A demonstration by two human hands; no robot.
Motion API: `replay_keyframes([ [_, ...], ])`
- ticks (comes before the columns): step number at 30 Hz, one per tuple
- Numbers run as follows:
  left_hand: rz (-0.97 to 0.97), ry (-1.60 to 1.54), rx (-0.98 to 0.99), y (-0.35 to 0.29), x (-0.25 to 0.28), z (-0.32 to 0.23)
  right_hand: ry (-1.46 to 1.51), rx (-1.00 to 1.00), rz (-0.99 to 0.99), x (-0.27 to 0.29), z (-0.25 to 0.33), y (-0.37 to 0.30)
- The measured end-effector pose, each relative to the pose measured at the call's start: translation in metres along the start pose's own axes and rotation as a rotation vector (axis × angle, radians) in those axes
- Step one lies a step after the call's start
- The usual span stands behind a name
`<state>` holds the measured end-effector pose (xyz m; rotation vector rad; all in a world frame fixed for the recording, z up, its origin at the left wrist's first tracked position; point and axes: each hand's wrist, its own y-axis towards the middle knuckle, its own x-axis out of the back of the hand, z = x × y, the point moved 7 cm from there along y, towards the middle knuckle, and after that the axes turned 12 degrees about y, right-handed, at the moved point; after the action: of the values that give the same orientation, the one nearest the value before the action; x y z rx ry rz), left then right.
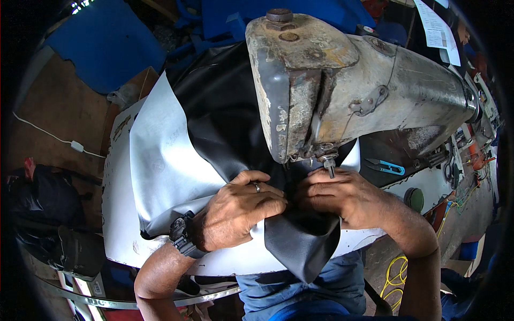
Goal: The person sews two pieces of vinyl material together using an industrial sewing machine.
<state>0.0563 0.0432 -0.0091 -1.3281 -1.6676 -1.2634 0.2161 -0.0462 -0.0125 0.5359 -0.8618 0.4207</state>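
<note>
The left hand (243,208) and right hand (342,199) pinch the glossy black leather-like sheet (302,243), which runs between them, its tip overhanging the white tabletop's (219,263) near edge.

Needle zone blocked from here.
Worn grey metal sewing-machine head (308,69) hides the stitch point and part of the glossy black sheet material (219,107); bare right hand's (345,199) fingertips lost in dark folds; white paper's (436,32) print too small.
</note>
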Motion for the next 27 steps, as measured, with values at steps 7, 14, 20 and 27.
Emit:
replay_keyframes([
  [7, 0.012, 0.084, 0.022, 0.002, 0.0, 0.004, 0.017, -0.06, -0.035, 0.001, -0.007, 0.003],
  [14, -0.04, 0.17, -0.009, 0.005, 0.001, 0.005, -0.024, -0.062, -0.09, 0.002, -0.015, 0.002],
  [20, -0.062, 0.156, -0.009, 0.011, 0.003, 0.006, 0.035, -0.04, -0.179, 0.002, -0.016, 0.009],
  [27, -0.077, 0.084, -0.001, 0.007, 0.005, 0.006, 0.065, 0.001, -0.116, -0.004, -0.013, 0.005],
])
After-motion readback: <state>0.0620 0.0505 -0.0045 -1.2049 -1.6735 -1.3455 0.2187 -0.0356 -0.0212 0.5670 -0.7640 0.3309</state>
